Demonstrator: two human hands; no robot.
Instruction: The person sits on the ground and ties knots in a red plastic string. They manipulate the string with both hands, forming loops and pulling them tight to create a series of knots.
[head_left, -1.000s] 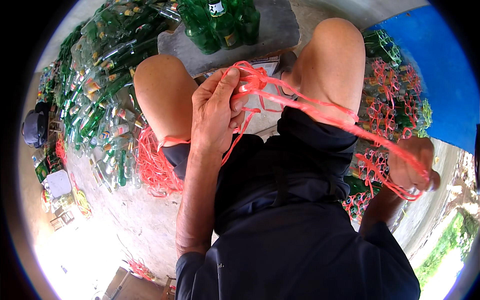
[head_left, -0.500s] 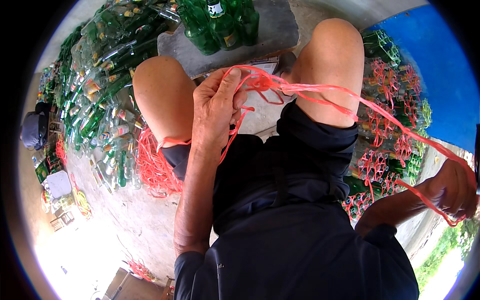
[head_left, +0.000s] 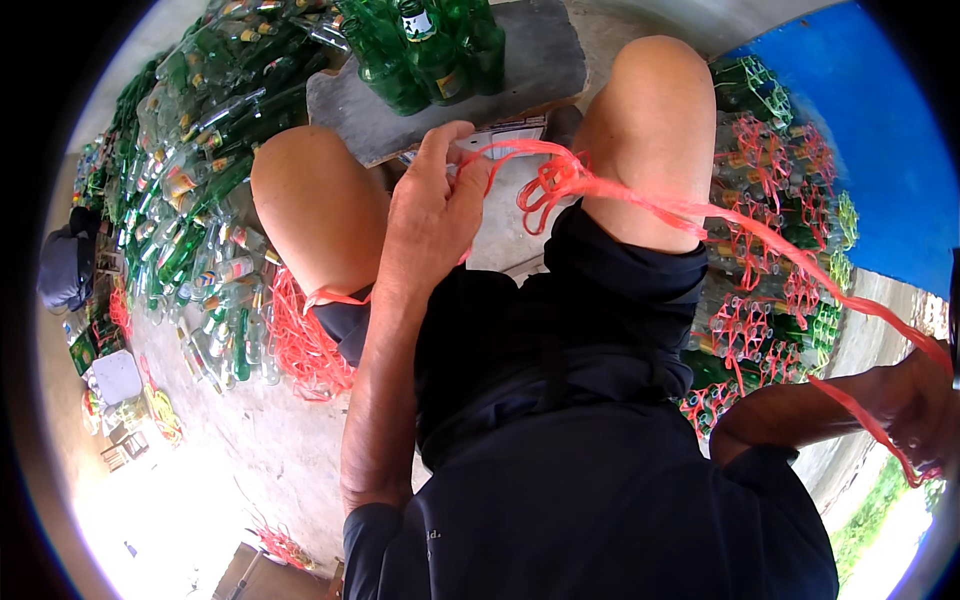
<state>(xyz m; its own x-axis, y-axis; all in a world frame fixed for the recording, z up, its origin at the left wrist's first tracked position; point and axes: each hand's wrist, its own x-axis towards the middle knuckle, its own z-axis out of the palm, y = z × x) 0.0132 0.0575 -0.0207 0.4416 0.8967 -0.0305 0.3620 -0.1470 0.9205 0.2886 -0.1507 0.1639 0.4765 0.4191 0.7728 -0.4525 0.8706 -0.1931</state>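
Note:
A strand of red plastic twine (head_left: 755,230) stretches between my two hands, with a looped knot (head_left: 560,180) hanging in it above my right knee. My left hand (head_left: 435,205) is raised between my knees, the twine running between its thumb and fingers. Far out at the right rim, my right hand (head_left: 925,405) grips the other end, and a tail of twine dangles from it; its fingers are partly cut off. Ahead of my left hand, a cluster of green glass bottles (head_left: 430,60) stands upright on a dark stone slab (head_left: 545,50).
A heap of loose bottles (head_left: 190,180) fills the left side. Red twine lies in a tangled pile (head_left: 305,335) beside my left thigh. To the right stand rows of bottles tied with red twine (head_left: 750,320), next to a blue panel (head_left: 870,130).
My left hand has loosened, its index finger lifting, and the looped knot now hangs apart from it. My right hand has shifted slightly down and further toward the right rim.

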